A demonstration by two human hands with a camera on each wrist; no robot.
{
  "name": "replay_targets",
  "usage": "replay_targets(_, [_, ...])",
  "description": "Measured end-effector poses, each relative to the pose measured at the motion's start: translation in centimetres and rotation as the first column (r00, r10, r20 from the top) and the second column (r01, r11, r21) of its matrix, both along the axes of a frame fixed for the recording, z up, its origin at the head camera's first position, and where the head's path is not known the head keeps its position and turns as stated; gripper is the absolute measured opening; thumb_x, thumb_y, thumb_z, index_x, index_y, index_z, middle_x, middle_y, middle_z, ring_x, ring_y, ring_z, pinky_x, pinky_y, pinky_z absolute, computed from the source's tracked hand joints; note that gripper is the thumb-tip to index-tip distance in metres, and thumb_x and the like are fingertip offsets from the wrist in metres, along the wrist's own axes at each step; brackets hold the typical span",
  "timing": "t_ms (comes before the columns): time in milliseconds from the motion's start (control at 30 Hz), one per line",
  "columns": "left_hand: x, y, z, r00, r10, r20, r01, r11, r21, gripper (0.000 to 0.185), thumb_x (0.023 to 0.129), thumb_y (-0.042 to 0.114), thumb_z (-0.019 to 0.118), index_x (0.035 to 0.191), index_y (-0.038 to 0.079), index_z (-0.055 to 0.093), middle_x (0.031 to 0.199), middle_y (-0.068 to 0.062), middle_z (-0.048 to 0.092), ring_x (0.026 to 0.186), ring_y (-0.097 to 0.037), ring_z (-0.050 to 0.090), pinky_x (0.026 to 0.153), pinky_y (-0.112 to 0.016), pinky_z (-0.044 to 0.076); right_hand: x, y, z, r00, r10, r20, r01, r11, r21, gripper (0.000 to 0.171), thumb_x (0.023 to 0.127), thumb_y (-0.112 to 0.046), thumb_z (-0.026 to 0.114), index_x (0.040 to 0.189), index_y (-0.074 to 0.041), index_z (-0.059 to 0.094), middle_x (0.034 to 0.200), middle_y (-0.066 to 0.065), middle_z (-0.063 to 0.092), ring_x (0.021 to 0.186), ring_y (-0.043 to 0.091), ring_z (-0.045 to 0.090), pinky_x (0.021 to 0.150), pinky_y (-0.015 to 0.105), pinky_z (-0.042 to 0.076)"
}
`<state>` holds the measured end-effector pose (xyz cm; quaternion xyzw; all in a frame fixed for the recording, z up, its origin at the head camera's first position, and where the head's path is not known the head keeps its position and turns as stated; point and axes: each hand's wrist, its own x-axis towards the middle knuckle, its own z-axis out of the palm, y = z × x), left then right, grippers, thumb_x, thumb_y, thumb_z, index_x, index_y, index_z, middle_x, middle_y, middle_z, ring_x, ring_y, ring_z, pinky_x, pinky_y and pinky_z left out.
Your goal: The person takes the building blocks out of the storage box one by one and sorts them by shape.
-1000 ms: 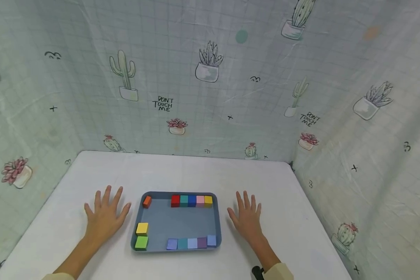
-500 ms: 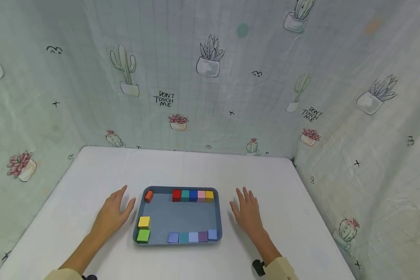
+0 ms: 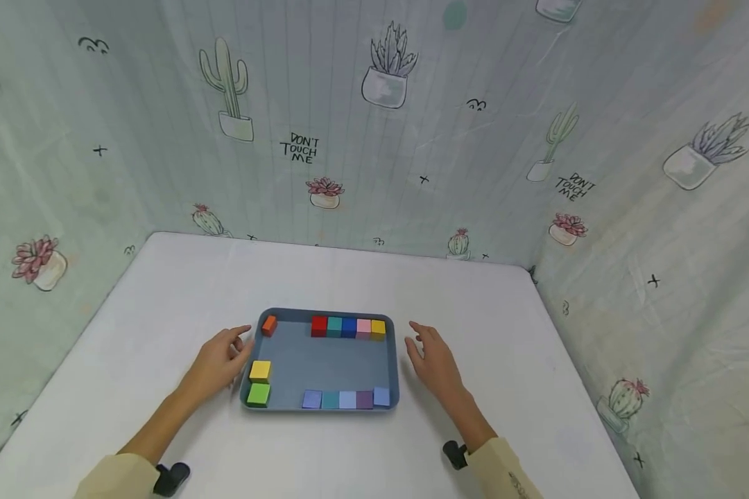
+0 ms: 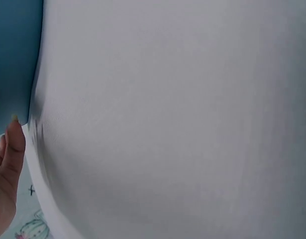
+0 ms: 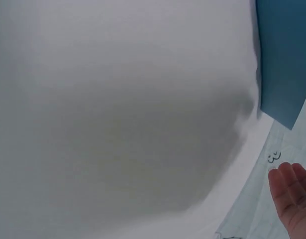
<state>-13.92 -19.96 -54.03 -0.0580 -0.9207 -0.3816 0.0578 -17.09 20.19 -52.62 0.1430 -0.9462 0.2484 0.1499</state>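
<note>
A blue-grey tray [image 3: 324, 360] lies on the table with coloured blocks in it. Along its far side runs a row with a red block [image 3: 319, 326] and a blue block [image 3: 348, 328]. An orange block [image 3: 269, 326] sits in the far left corner. A yellow block [image 3: 260, 371] and a green block [image 3: 259, 395] stand at the left side, and a purple block [image 3: 364, 400] is in the near row. My left hand [image 3: 217, 362] is at the tray's left rim, fingers bent loosely; contact is unclear. My right hand [image 3: 435, 360] hovers beside the right rim, apart from it, holding nothing.
The white table [image 3: 324, 457] spreads around the tray. A cactus-print curtain [image 3: 349, 90] hangs behind it and on both sides. Dark wrist straps [image 3: 171, 478] show at the sleeves.
My left hand has moved right to the tray's rim, its spread fingers now drawn together and bent. The right hand's fingers have closed up and turned inward. The head view has tilted up slightly.
</note>
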Motion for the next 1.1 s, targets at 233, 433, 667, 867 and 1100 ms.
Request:
replay_targets(233, [-0.5, 0.0, 0.2, 0.996, -0.082, 0.046, 0.079, 0.995, 0.062, 0.045, 0.094, 0.016, 0.056, 0.13, -0.01, 0.048, 0.073, -0.001, 0.05, 0.053, -0.01, 0.045, 0.044, -0.026, 0.039, -0.8, -1.2, 0.8, 0.998, 0.042, 0.039, -0.042, 0.999, -0.012, 0.037, 0.091, -0.021, 0.061, 0.127, -0.01, 0.058, 0.116, 0.006, 0.059, 0.098, 0.017, 0.06, 0.076, 0.03, 0.051])
replay_targets(433, [-0.4, 0.6, 0.3, 0.996, -0.041, 0.08, 0.036, 0.997, 0.066, 0.046, 0.094, 0.017, 0.055, 0.127, -0.014, 0.049, 0.075, -0.004, 0.048, 0.063, -0.015, 0.044, 0.051, -0.025, 0.037, -1.3, -1.7, 0.9, 0.997, 0.045, 0.069, -0.047, 0.998, 0.031, 0.038, 0.09, -0.021, 0.064, 0.127, -0.013, 0.058, 0.118, 0.005, 0.058, 0.101, 0.016, 0.057, 0.08, 0.031, 0.049])
replay_targets(667, [-0.4, 0.9, -0.2, 0.997, -0.018, 0.079, 0.014, 0.998, 0.062, 0.044, 0.095, 0.014, 0.052, 0.126, -0.016, 0.048, 0.07, -0.002, 0.046, 0.057, -0.014, 0.042, 0.047, -0.025, 0.036, -1.5, -2.4, 1.3, 0.988, 0.05, 0.146, -0.052, 0.999, 0.009, 0.045, 0.09, -0.022, 0.063, 0.132, -0.011, 0.052, 0.116, 0.01, 0.061, 0.103, 0.022, 0.057, 0.082, 0.037, 0.049])
replay_targets(867, [-0.5, 1.0, -0.5, 0.995, -0.04, 0.095, 0.033, 0.997, 0.073, 0.043, 0.093, 0.007, 0.049, 0.129, -0.017, 0.044, 0.062, 0.001, 0.042, 0.05, -0.011, 0.04, 0.043, -0.025, 0.034, -1.7, -2.8, 1.2, 0.987, 0.047, 0.154, -0.05, 0.999, 0.015, 0.04, 0.089, -0.02, 0.065, 0.124, -0.006, 0.052, 0.109, 0.011, 0.062, 0.097, 0.023, 0.059, 0.079, 0.036, 0.049])
replay_targets(1100, [-0.9, 0.9, -0.4, 0.986, -0.084, 0.144, 0.073, 0.994, 0.079, 0.047, 0.094, 0.005, 0.047, 0.133, -0.019, 0.037, 0.062, 0.0, 0.042, 0.051, -0.012, 0.043, 0.044, -0.025, 0.036, -2.1, -3.0, 1.1, 0.981, 0.056, 0.188, -0.069, 0.996, 0.063, 0.039, 0.087, -0.018, 0.067, 0.124, -0.007, 0.056, 0.113, 0.011, 0.062, 0.101, 0.023, 0.057, 0.082, 0.035, 0.049])
